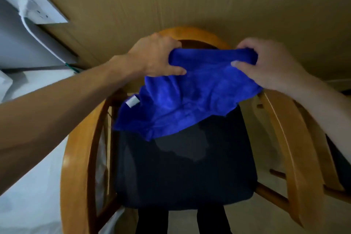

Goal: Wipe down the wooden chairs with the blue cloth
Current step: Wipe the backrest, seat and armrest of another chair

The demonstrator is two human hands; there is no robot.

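While both hands [155,57] grip cloth [190,99] (over chair [81,148]).

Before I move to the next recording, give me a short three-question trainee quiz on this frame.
1. True or false: only one hand grips the blue cloth.
2. Multiple choice: the cloth hangs above the chair's A) dark seat cushion, B) left armrest, C) the white wall socket.
3. Fill in: the white tag sits near the cloth's ____ edge as seen in the head view.

Key:
1. False; the left hand and right hand both grip its top edge.
2. A.
3. Left.
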